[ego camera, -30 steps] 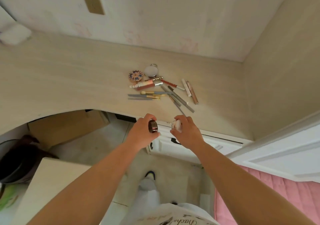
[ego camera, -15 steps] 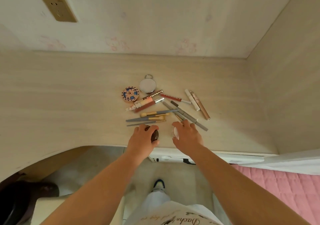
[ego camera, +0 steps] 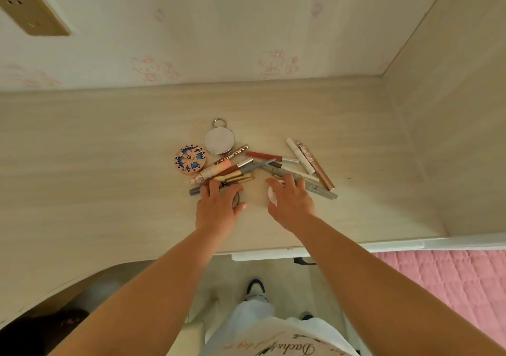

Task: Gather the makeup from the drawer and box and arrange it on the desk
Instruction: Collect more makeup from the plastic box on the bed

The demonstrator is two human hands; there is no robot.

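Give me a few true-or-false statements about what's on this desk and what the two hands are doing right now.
1. The left hand covers a small round dark jar on the desk. True.
2. The right hand is empty. False: it is curled over a small white container.
3. The silver round compact has a ring at its far edge. True.
4. The blue-patterned round compact lies to the right of the silver one. False: it lies to its left.
5. The white tube and the rose-gold tube lie side by side at the right of the pile. True.
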